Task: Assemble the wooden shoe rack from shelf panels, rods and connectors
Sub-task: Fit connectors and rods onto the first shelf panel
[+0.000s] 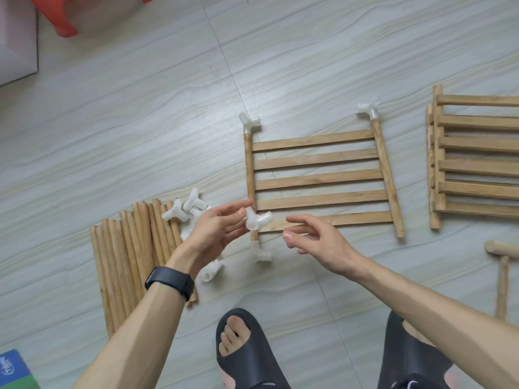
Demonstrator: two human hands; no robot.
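Observation:
A slatted wooden shelf panel (320,181) lies flat on the floor. White plastic connectors sit on three of its rod ends: far left (248,123), far right (369,110) and near left (261,252). Its near right rod end (400,233) is bare. My left hand (216,228) holds a white three-way connector (257,219) at its fingertips, above the panel's near left corner. My right hand (311,238) hovers just right of that connector with relaxed fingers, holding nothing. A bundle of wooden rods (134,248) and a pile of loose connectors (188,207) lie to the left.
A stack of more shelf panels (474,161) lies at the right edge, with a wooden mallet (502,265) below it. My feet in black sandals (244,352) stand at the bottom. A red stool (64,15) and a white box (16,40) are far left; a blue-green box (14,372) is bottom left.

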